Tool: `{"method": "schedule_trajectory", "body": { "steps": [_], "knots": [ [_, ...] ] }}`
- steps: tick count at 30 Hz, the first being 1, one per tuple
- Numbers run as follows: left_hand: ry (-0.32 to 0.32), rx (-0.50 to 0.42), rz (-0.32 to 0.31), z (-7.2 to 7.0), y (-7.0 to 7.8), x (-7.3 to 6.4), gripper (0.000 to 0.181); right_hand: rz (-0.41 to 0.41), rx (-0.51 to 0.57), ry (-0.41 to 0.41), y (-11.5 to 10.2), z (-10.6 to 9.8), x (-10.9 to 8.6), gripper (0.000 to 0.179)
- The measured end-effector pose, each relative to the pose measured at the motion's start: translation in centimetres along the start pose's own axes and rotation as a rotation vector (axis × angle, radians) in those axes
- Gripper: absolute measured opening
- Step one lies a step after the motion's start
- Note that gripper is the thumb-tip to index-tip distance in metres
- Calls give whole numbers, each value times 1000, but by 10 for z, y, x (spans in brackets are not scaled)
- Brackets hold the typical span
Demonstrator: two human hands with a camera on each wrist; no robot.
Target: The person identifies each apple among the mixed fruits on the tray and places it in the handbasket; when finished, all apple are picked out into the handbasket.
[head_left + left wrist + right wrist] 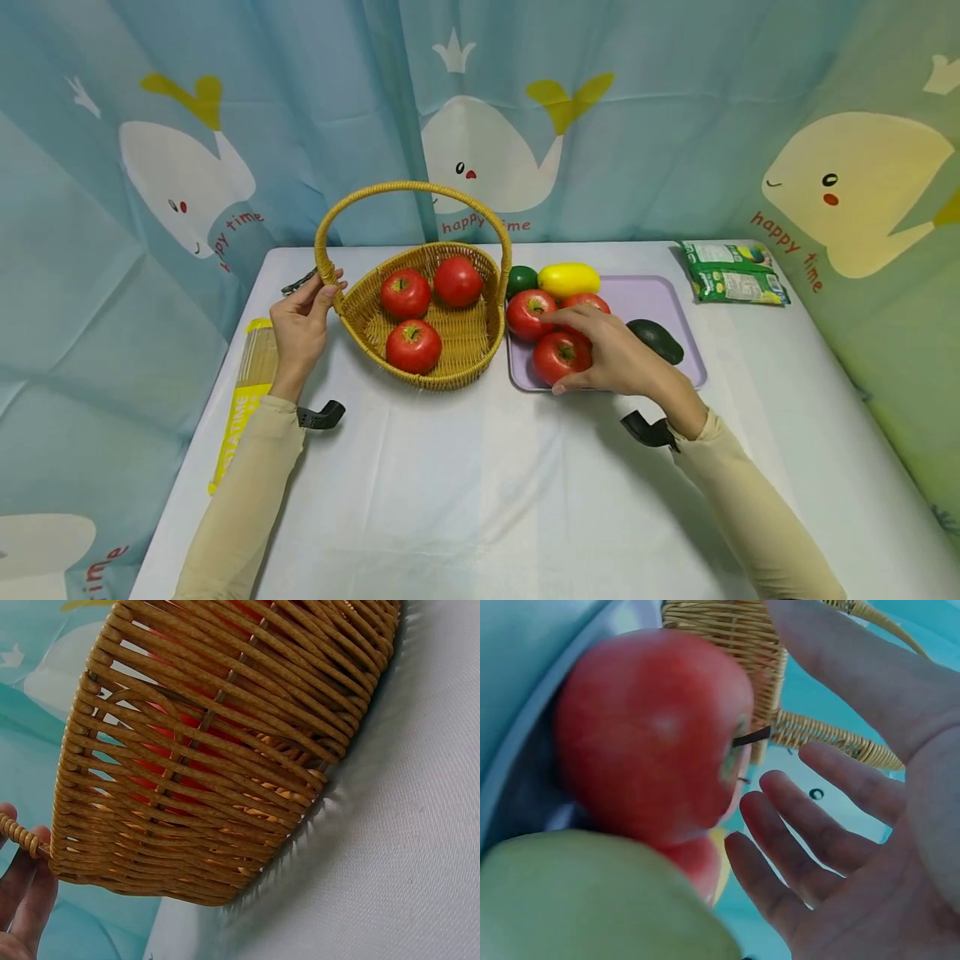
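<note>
My left hand point(300, 332) pinches the left foot of the handle on a wicker basket point(467, 333). Three red apples, one the front apple point(414, 347), lie inside it. To the right, my right hand point(618, 354) hovers over a purple tray point(637, 292), fingers spread around a red apple point(561, 358). In the right wrist view a gap separates the fingers from this apple point(656, 735). Two more red apples, one the left apple point(529, 315), are beside it. A pale green fruit point(600, 900), close to the right wrist camera, is hidden in the head view.
The tray also holds a yellow oval fruit point(568, 281), with a dark green fruit point(521, 280) near its back left, and a dark avocado point(657, 340) at right. Green packets point(735, 271) lie back right; a yellow pasta pack point(251, 379) lies left. A curtain point(337, 108) hangs behind.
</note>
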State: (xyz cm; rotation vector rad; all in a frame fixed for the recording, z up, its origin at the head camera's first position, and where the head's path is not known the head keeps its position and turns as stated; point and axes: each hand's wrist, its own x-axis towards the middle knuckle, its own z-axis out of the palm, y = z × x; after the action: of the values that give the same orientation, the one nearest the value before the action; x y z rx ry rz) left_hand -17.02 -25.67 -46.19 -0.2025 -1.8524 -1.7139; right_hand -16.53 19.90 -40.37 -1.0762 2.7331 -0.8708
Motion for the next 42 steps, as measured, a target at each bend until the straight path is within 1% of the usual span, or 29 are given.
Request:
{"method": "schedule_trajectory", "body": {
  "steps": [5, 10, 16, 21, 29, 34, 38, 42],
  "knots": [
    [3, -2, 3, 0, 1, -1, 34, 3, -35, 13, 7, 3, -10, 90],
    [1, -9, 6, -1, 2, -2, 34, 13, -54, 23, 12, 6, -14, 87],
    [4, -1, 3, -1, 2, -2, 34, 26, -79, 17, 12, 8, -12, 87],
    [1, -11, 2, -1, 2, -2, 34, 72, -146, -14, 8, 11, -10, 87],
    [2, -11, -3, 0, 5, -1, 34, 100, -257, -39, 3, 15, -6, 89],
    [3, -16, -7, -1, 4, 0, 34, 108, -269, -36, 2, 17, -4, 91],
    [4, -14, -5, -1, 2, 0, 34, 97, -257, -1, 3, 19, -3, 89],
    [-8, -4, 2, 0, 0, -2, 34, 67, -243, 32, 5, 22, -2, 89]
  ]
}}
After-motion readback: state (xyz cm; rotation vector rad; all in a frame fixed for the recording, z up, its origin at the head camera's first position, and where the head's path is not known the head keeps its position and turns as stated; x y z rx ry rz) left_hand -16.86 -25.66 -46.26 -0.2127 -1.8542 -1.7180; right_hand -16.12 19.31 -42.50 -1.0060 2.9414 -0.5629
